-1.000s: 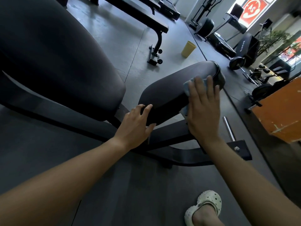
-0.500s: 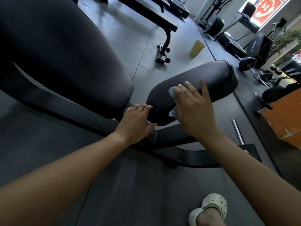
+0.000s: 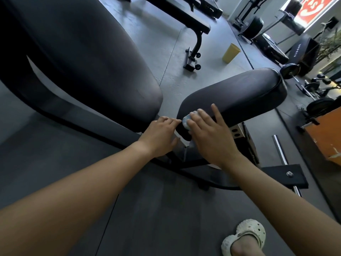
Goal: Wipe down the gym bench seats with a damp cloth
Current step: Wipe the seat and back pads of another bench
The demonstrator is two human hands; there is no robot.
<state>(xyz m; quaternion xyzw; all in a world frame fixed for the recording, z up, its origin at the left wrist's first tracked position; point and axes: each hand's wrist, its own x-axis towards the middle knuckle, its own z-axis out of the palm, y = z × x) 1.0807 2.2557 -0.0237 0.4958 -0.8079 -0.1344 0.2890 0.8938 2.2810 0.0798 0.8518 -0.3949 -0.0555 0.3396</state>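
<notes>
Two padded pieces in smooth black vinyl: broad backrest (image 3: 83, 61) upper left, rounded seat (image 3: 239, 93) centre right. Cloth (image 3: 186, 120), pale blue and crumpled, sits on the seat's near tip at frame centre. Right hand (image 3: 210, 137) presses it, fingers spread, nearly straight. Left hand (image 3: 160, 137) rests just beside, fingers loosely bent, holding nothing. Yellow cup (image 3: 230, 53) on grey floor, upper right; contents hidden. Red sign (image 3: 311, 4): unreadable. Cream perforated clog (image 3: 245, 235), bottom right.

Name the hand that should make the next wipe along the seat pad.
Right. The right hand presses the cloth against the near end of the seat pad, with the pad's length stretching away beyond it. The left hand holds nothing and only rests by the pad's near edge.
</notes>
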